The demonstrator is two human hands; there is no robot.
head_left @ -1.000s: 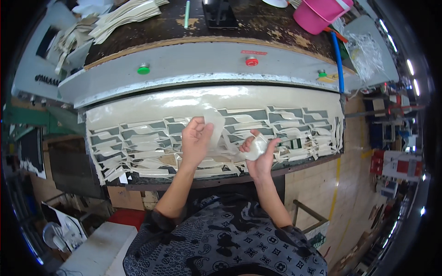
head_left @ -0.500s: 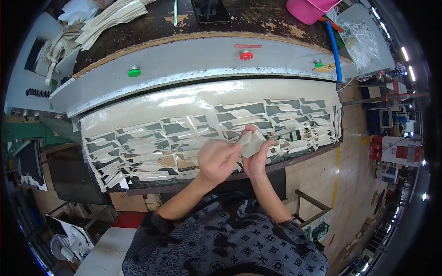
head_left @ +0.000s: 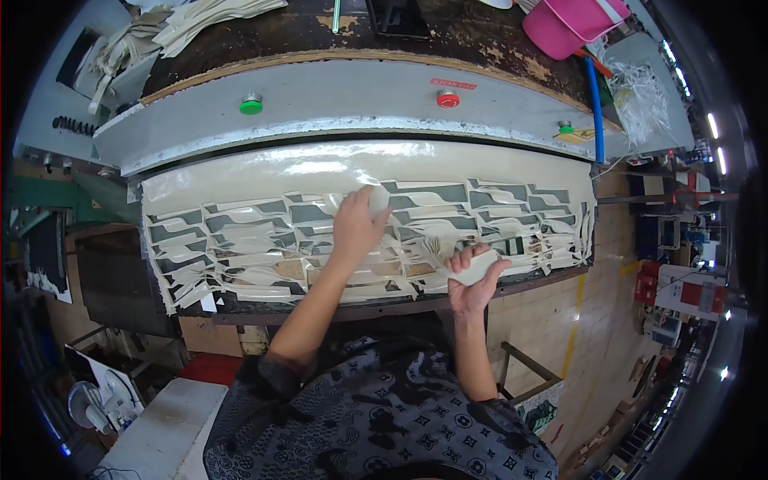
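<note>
My left hand [head_left: 358,228] reaches over the middle of a glossy cream sheet [head_left: 264,168] full of cut-out openings. Between its thumb and fingers sits a small pale piece [head_left: 378,202]. Closer to me and further right, my right hand [head_left: 474,292] is closed around a flat cream cut piece [head_left: 474,270], held above the sheet's near edge. Whether that is one piece or a stack, I cannot tell. Thin cream strips between the openings are twisted and lifted, and a dark green surface shows through.
Behind the sheet runs a grey machine beam with a green button [head_left: 251,104] and a red button [head_left: 448,98]. On the worn brown top lie cream offcuts [head_left: 212,20], a dark flat device [head_left: 398,18] and a pink bucket [head_left: 564,28]. A blue tube [head_left: 594,108] stands at the right end.
My hands, together over the sheet before, are now apart. The left has gone away from me and slightly left with a pale piece; the right has moved right and nearer with the cream piece.
</note>
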